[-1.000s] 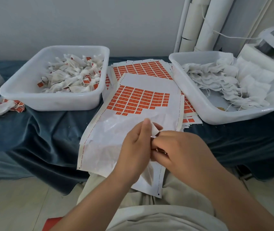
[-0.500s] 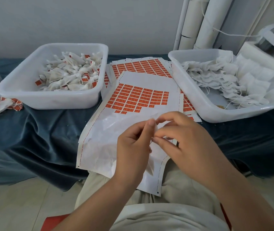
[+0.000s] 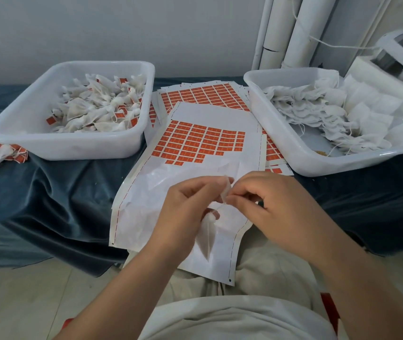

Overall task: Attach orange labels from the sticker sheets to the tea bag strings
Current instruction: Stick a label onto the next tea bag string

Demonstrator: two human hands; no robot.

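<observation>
Both hands meet at 6 o'clock, left hand (image 3: pixel 190 212) gripping the tea bag (image 3: pixel 205 239) so it dangles while the right hand (image 3: pixel 276 204) pinches its string (image 3: pixel 221 206) taut, presumably for labelling, with the sticker sheet (image 3: pixel 208 141) handy at 12 and the bin of labelled bags (image 3: pixel 73 148) at 10.

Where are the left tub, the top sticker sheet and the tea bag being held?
left tub (image 3: pixel 65 146), head view, front wall.
top sticker sheet (image 3: pixel 210 115), head view, bare white strip above its labels.
tea bag (image 3: pixel 206 238), head view, hanging pouch.
</observation>
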